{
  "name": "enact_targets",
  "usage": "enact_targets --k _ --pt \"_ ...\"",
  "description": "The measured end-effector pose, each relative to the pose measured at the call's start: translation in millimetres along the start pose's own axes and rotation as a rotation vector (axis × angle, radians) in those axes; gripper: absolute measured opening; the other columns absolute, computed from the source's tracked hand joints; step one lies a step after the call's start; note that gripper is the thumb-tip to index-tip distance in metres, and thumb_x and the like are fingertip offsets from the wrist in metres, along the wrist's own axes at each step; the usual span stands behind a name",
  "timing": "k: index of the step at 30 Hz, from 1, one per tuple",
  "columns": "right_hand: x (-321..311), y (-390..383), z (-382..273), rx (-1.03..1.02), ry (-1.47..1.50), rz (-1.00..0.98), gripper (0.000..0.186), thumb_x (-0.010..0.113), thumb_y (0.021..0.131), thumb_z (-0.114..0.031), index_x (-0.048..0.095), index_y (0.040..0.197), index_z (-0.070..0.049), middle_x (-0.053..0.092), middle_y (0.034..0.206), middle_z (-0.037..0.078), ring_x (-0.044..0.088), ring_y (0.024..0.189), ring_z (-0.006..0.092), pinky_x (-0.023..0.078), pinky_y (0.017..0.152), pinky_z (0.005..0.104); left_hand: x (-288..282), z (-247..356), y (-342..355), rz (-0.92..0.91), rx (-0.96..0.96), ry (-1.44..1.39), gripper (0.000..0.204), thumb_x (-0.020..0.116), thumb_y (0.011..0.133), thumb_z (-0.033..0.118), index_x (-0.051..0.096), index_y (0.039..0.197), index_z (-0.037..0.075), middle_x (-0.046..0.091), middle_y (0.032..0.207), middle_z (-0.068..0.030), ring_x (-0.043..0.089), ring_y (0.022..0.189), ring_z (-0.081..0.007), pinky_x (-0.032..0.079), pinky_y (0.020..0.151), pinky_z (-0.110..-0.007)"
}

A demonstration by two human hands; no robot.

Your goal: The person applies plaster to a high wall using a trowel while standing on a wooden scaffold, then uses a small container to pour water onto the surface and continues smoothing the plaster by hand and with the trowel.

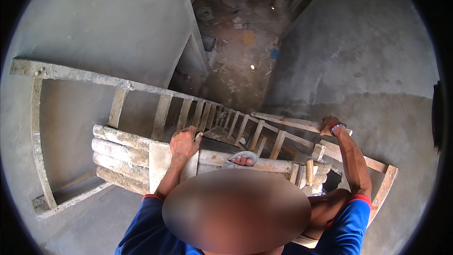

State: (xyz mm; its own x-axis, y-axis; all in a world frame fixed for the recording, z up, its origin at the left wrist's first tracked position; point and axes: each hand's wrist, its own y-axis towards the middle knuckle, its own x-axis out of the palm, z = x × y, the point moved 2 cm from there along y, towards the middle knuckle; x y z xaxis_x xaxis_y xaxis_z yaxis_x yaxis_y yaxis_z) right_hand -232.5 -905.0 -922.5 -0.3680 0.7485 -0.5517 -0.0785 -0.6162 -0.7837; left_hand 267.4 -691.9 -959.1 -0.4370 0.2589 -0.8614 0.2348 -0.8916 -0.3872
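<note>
My left hand [185, 144] is closed over the far edge of a platform [123, 151] made of whitish, plaster-stained poles, its thumb to the right. Farther right, my right hand [331, 124], with a beaded band at the wrist, is wrapped over a wooden rail [292, 121] of the right-hand ladder. Between the hands, toes show in a grey slipper [244, 157] at the platform's edge. A yellowish wooden handle [309, 172] stands near the platform's right end, what it belongs to being hidden. A blurred oval covers the lower middle.
A long wooden ladder [85, 76] slopes from the left down to the middle, and another [279, 144] stands on the right. Grey plastered walls [118, 23] [373, 52] rise on both sides. Far below, the floor [231, 73] carries scattered debris, including an orange-brown sheet [248, 37].
</note>
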Motion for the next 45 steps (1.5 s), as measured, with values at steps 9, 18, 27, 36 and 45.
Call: enact_targets --k 9,18,27,36,45 --pt "-5.3 -4.8 -11.7 -0.098 0.062 -0.024 0.052 0.078 0.062 -0.034 0.067 0.103 -0.004 0.066 0.107 0.019 0.061 0.103 0.0366 0.05 0.088 0.0431 4.7 -2.1 2.7 0.004 0.011 0.021 0.031 0.059 0.087 0.036 0.061 0.1 0.007 0.068 0.089 -0.0183 0.065 0.083 -0.0361 0.049 0.08 -0.045" --pt "-1.8 11.0 -9.4 -0.063 -0.053 0.017 0.05 0.078 0.059 -0.03 0.069 0.101 -0.005 0.068 0.103 0.017 0.063 0.101 0.035 0.051 0.087 0.0432 8.1 -4.0 4.9 -0.071 -0.058 0.041 0.033 0.061 0.088 0.036 0.064 0.107 0.009 0.068 0.104 -0.0122 0.065 0.095 -0.0318 0.05 0.083 -0.042" --pt "3.2 18.5 -10.7 -0.068 -0.13 -0.009 0.05 0.077 0.058 -0.028 0.069 0.102 -0.005 0.068 0.1 0.017 0.064 0.099 0.0351 0.053 0.086 0.0424 7.9 -0.5 2.5 0.002 -0.021 0.029 0.033 0.059 0.088 0.037 0.063 0.103 0.008 0.068 0.09 -0.0183 0.066 0.086 -0.0352 0.049 0.081 -0.045" --pt "17.7 25.8 7.2 -0.082 -0.141 0.019 0.05 0.082 0.055 -0.028 0.07 0.096 -0.001 0.067 0.101 0.021 0.064 0.099 0.0353 0.052 0.088 0.0397 5.1 -1.8 6.6 -0.127 -0.061 0.038 0.039 0.055 0.089 0.044 0.063 0.112 0.014 0.068 0.095 -0.0178 0.065 0.091 -0.0345 0.05 0.082 -0.046" --pt "24.6 31.8 -2.7 -0.2 -0.112 0.127 0.053 0.084 0.054 -0.03 0.07 0.097 -0.001 0.067 0.103 0.02 0.063 0.101 0.0337 0.051 0.09 0.0376 -3.5 -10.5 -2.9 -0.121 -0.093 -0.024 0.037 0.056 0.089 0.04 0.061 0.11 0.01 0.068 0.094 -0.0196 0.065 0.091 -0.0352 0.05 0.082 -0.046"
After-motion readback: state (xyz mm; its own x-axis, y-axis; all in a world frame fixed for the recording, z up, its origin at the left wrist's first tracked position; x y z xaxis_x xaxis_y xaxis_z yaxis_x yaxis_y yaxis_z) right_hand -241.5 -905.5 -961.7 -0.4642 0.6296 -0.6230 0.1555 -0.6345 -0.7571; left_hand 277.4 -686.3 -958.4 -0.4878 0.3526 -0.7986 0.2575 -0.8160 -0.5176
